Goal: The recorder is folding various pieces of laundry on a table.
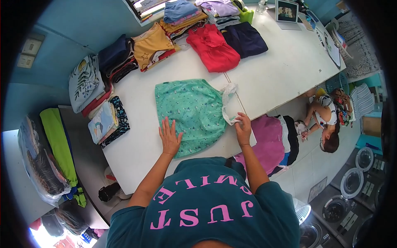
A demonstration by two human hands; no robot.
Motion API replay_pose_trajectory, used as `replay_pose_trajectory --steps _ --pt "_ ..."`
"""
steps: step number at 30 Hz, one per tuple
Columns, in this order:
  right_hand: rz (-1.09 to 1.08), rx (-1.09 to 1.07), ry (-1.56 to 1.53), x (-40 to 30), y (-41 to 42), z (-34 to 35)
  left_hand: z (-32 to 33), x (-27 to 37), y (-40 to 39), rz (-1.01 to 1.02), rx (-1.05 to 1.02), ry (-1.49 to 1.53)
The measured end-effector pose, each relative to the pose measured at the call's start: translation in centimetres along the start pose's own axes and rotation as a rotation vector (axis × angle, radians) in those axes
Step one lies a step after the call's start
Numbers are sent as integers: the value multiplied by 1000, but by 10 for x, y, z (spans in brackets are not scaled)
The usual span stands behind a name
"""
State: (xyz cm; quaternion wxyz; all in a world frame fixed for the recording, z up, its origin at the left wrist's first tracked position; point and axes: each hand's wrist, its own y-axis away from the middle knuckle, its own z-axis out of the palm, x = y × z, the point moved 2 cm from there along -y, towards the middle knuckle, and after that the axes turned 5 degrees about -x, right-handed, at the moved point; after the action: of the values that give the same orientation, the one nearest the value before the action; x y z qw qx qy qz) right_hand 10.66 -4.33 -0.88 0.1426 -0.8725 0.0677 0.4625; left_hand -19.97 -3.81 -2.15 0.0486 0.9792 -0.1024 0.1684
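Note:
A green floral garment (192, 108), gathered at one end, lies spread on the white table (139, 139) in front of me. A looped white lace strap (229, 92) extends from its gathered end, on the right. My left hand (169, 136) rests palm down on the garment's lower left part, fingers spread. At the right, my right hand (243, 127) pinches the lace strap near its lower end, between thumb and fingers. Beyond the garment lies a folded red garment (214, 49), beside folded dark navy clothing (245, 40).
Folded clothes (86, 83) are stacked along the table's left and far edges. A laptop (287, 14) stands far right. Piled clothes, a pink cloth (263, 142) among them, sit below the right edge. A person (325, 114) is low beside a cat (301, 127); front-loading machines (336, 210) stand behind.

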Motion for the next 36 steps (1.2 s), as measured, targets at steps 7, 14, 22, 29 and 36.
replay_pose_trajectory --steps 7,14,22,29,36 --pt "620 -388 -887 18 -31 2 4 -10 -37 53 -106 -27" --pt "686 -717 -905 29 -59 -16 4 -15 -31 23 -61 -125" --pt "473 -518 -190 48 -57 -8 7 -8 -40 26 -94 -130" --pt "360 48 28 25 -18 -25 6 -22 -23 75 -17 -53" --pt "29 147 244 -23 -5 0 0 6 -6 245 -126 -2"
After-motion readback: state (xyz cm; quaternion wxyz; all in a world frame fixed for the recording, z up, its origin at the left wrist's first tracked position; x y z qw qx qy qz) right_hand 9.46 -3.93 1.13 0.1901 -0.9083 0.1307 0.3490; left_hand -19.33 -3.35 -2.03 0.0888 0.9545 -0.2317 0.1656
